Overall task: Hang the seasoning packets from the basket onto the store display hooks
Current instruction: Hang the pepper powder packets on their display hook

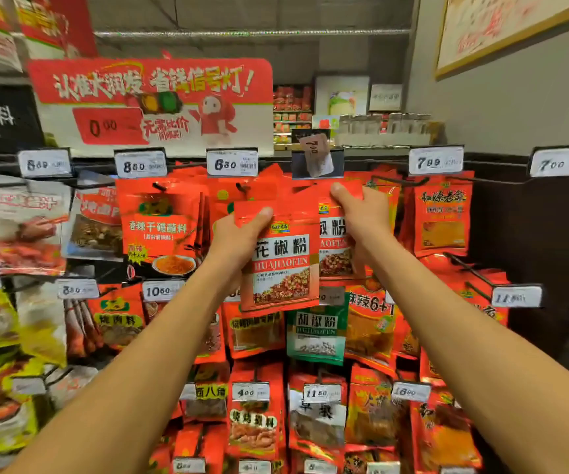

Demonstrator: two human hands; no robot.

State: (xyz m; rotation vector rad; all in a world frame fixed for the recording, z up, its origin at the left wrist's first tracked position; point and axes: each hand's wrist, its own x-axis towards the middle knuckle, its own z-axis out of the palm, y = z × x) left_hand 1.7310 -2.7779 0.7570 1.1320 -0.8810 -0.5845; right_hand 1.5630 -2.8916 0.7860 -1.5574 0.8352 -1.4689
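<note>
With both arms raised, our left hand [238, 239] pinches the front seasoning packet [281, 265] while our right hand [361, 213] grips the packets behind [334, 244].

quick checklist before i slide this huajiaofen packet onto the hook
1. Left hand grips the front HUAJIAOFEN packet at its upper left: ok.
2. Right hand holds the packets behind near their top: ok.
3. Packet's hang hole lined up with the hook: cannot tell, hole and hook tip are hidden.
4. Matching product on that hook: ok, the packet behind carries the same lettering.
5. Price tag above the hook sits straight: not ok, it is tilted and flipped up.
6. Neighbouring packet on the left hangs out of the way: ok.
</note>
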